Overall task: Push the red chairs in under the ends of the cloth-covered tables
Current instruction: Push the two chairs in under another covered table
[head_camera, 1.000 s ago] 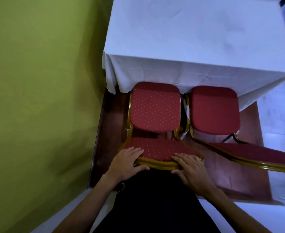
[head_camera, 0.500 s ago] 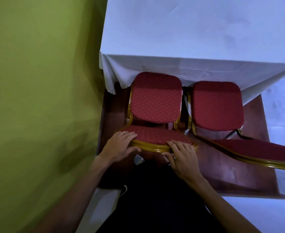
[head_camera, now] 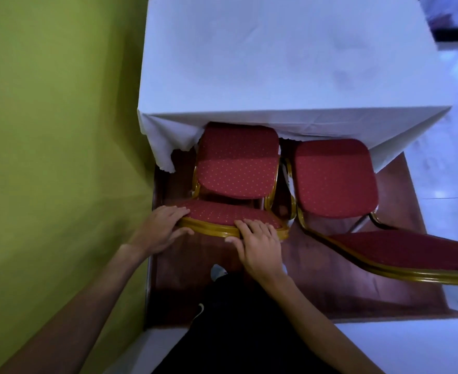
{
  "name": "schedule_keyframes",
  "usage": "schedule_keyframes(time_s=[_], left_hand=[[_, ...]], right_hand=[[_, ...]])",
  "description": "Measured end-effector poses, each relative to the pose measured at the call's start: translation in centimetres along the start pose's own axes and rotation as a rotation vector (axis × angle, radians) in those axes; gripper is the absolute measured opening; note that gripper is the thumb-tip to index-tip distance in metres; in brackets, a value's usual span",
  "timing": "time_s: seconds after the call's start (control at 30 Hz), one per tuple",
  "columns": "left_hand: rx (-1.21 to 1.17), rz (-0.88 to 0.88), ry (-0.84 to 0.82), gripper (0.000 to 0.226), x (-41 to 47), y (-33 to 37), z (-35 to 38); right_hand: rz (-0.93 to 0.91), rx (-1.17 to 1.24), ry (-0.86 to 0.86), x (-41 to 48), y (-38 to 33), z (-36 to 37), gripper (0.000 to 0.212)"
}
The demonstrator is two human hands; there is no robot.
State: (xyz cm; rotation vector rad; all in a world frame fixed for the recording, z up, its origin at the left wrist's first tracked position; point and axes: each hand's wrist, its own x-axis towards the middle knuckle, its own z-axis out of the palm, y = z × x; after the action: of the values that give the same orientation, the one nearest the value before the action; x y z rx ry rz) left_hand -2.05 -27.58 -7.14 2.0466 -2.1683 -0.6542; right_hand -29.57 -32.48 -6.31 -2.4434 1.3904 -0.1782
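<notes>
Two red chairs with gold frames stand at the near end of a table covered in white cloth (head_camera: 290, 63). The left chair (head_camera: 236, 171) has the front of its seat tucked just under the cloth's hem. My left hand (head_camera: 163, 228) grips the left end of its backrest top, fingers over the red padding and thumb under the gold rail. My right hand (head_camera: 260, 244) grips the right part of the same rail. The right chair (head_camera: 333, 179) sits beside it, turned askew, its backrest (head_camera: 411, 255) angled out to the right.
A green wall (head_camera: 60, 157) runs close along the left of the chairs. The chairs stand on a dark reddish floor strip (head_camera: 317, 279); pale tiled floor (head_camera: 451, 184) lies to the right. My dark trousers and a shoe tip show at the bottom.
The left chair has slid forward toward the table, and its seat front now lies under the cloth's hem. Both hands moved with the backrest, still holding it.
</notes>
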Motion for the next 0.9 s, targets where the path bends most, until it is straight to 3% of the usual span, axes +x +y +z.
schedule_keyframes(time_s=[0.37,0.9], left_hand=[[0.036,-0.141,0.114,0.077,1.3,7.9,5.3],[0.029,-0.140,0.188,0.077,5.2,4.3,2.0]], right_hand=[[-0.079,-0.040,-0.081,-0.6,8.8,-3.1,0.066],[0.017,0.033,-0.092,4.6,5.7,-2.9,0.062]])
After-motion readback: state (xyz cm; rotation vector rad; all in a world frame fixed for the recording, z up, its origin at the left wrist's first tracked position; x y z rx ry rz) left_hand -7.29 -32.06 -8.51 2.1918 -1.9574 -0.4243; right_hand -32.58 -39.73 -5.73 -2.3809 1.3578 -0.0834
